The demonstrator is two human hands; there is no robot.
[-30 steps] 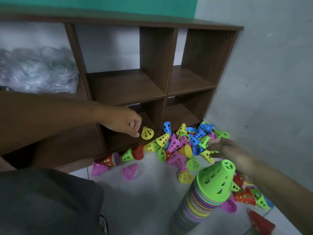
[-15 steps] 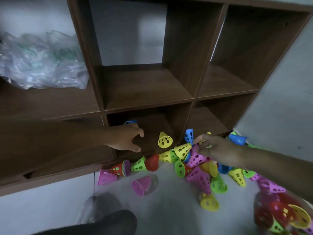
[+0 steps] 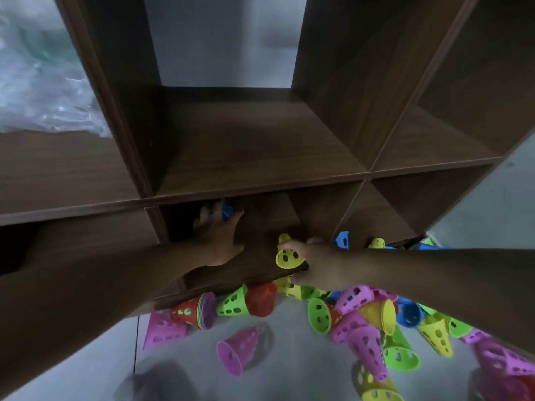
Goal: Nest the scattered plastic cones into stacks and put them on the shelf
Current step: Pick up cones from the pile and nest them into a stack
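Note:
My left hand (image 3: pixel 220 238) reaches deep into the lower middle cubby of the brown shelf (image 3: pixel 260 180), fingers spread, touching a blue cone (image 3: pixel 225 212) at the back. At the cubby's front edge my right hand (image 3: pixel 315 263) grips a yellow perforated cone (image 3: pixel 287 257). Several loose cones lie on the floor below: a pink one (image 3: pixel 236 351), a green and red pair (image 3: pixel 246 301), a short red nested stack (image 3: pixel 192 311), and a heap of pink, yellow, green and blue cones (image 3: pixel 373 322).
Crumpled clear plastic (image 3: pixel 43 91) fills the upper left compartment. The upper middle and right cubbies hold nothing. A grey wall (image 3: pixel 492 204) closes in on the right. A blue cone (image 3: pixel 343 240) and a yellow cone (image 3: pixel 376 243) sit by the lower right cubby.
My head has come closer to the shelf. My left hand pushed deeper into the lower cubby to the blue cone. My right hand moved left from the pile and took the yellow cone.

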